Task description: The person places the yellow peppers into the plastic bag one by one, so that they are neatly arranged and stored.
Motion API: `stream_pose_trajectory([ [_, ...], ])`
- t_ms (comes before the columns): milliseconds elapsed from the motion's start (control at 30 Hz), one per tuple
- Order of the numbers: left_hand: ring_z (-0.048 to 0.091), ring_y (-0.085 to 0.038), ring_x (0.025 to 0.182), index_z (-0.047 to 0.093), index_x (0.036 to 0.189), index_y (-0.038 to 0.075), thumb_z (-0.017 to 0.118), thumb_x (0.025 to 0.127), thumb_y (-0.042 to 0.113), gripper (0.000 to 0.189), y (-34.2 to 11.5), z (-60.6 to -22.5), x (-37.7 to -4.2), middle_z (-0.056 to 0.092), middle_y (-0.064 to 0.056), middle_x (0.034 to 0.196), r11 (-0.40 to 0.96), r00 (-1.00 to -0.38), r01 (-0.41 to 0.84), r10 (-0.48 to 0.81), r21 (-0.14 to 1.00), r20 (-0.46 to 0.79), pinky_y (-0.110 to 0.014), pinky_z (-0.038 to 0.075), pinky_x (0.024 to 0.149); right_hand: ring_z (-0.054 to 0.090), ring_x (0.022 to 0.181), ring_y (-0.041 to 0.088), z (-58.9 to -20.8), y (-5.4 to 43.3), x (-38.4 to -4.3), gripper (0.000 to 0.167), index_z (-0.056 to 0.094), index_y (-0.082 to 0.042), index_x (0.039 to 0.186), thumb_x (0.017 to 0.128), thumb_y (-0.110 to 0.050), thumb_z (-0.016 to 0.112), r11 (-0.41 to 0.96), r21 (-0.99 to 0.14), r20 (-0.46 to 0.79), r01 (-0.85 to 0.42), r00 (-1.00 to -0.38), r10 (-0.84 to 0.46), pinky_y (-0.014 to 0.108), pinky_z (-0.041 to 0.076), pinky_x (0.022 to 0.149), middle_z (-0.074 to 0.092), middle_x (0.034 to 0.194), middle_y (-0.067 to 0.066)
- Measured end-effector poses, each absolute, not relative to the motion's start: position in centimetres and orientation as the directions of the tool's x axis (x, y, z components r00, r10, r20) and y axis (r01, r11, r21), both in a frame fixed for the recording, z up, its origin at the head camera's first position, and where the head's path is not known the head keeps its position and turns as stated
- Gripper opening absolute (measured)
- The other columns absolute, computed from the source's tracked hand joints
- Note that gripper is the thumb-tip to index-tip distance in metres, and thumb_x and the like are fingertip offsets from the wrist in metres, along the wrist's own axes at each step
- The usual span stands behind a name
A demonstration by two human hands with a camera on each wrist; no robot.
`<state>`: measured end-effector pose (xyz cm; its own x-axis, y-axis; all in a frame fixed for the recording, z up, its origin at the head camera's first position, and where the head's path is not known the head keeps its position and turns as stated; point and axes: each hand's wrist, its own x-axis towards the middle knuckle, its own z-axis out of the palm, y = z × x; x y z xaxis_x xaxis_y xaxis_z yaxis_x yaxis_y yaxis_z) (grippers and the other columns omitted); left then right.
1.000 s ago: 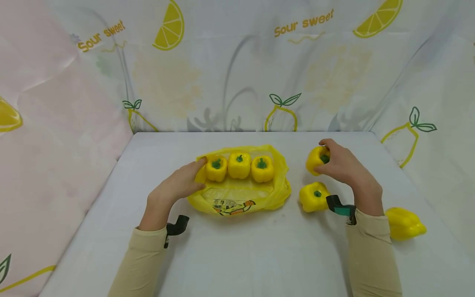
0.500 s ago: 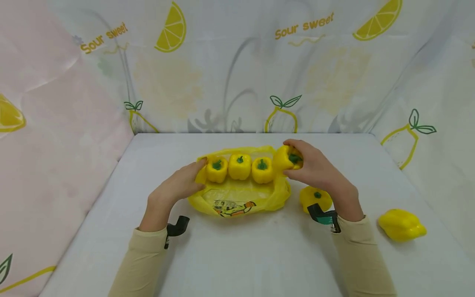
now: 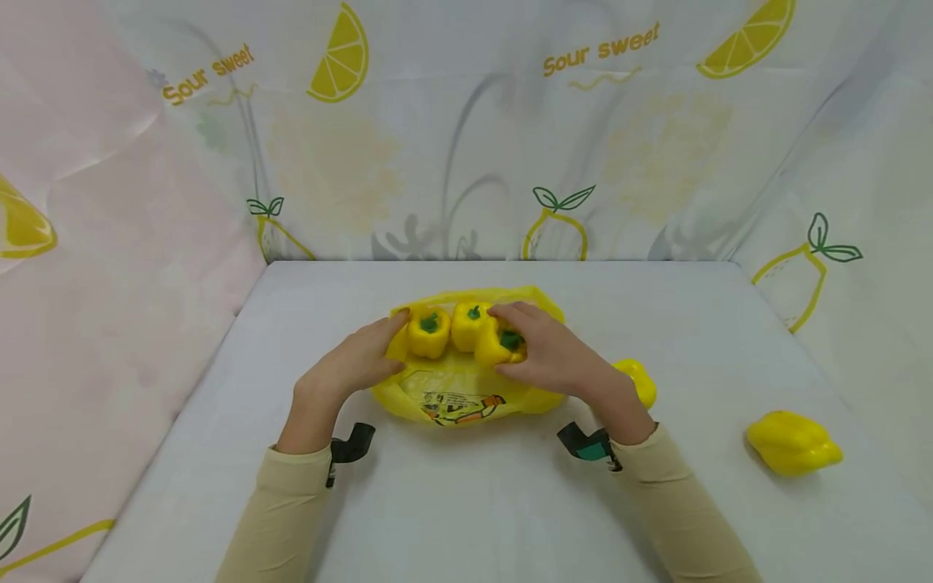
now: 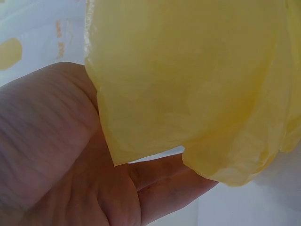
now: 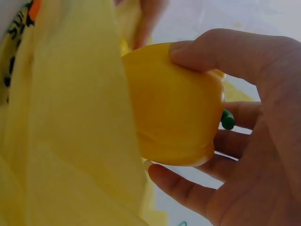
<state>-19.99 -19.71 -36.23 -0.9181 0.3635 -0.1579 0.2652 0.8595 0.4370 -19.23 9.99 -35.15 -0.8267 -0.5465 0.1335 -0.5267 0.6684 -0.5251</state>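
- Pinkish cloth wall [image 3: 131, 178] along the surface's left edge, partial lemon slice printed on it.
- White cloth backdrop [image 3: 437, 121] along the back edge, lemon prints, "Sour sweet" lettering twice.
- White surface [image 3: 466, 510], smooth, both back corners visible.
- Left hand [image 3: 350, 360], beige cuff: thumb and forefinger well apart at the bag's left rim; can't tell if plastic is pinched.
- Yellow plastic bag [image 3: 399, 400], mid-surface towards back edge: mouth open, black and orange print on near side.
- Leftmost pepper [image 3: 428, 336] and second pepper [image 3: 468, 328] inside, upright, green stems up.
- Held pepper [image 3: 496, 346] over the bag, tilted, overlapping the second one from above; can't tell if it touches.
- Right hand [image 3: 550, 352]: thumb and fingers curved round held pepper, parted by its width.
- Half-hidden pepper [image 3: 638, 382] behind right forearm, right of bag.
- Far-right pepper [image 3: 790, 443] on its side, near right edge.
- Pale cloth wall [image 3: 875, 324] beyond right edge, lemon outline.
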Motion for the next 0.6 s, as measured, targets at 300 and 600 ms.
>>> stream_pose_trajectory([
  [300,0.032,-0.04,0.147,0.024,0.157,0.004,0.064,0.093,0.012,0.076,-19.7,-36.2,-20.0,0.032,-0.018,0.161,0.862,-0.916,0.261,0.363,0.435,-0.17,-0.057,0.027,0.121,0.056,0.124,0.023,-36.8,7.1,-18.9,0.071,0.048,-0.014,0.145,0.082,-0.031,0.076,0.727,-0.435,0.033,-0.532,-0.816,-0.577,0.041,0.049,0.107,0.053,0.142,0.006],
  [600,0.032,-0.04,0.148,0.024,0.157,0.004,0.064,0.093,0.013,0.076,-19.8,-36.2,-20.0,0.033,-0.019,0.16,0.863,-0.915,0.252,0.359,0.438,-0.182,-0.057,0.027,0.121,0.057,0.122,0.023,-38.6,4.1,-18.8,0.068,0.044,-0.011,0.142,0.085,-0.033,0.074,0.675,-0.406,0.081,-0.615,-0.761,-0.644,0.039,0.049,0.106,0.056,0.138,0.008],
])
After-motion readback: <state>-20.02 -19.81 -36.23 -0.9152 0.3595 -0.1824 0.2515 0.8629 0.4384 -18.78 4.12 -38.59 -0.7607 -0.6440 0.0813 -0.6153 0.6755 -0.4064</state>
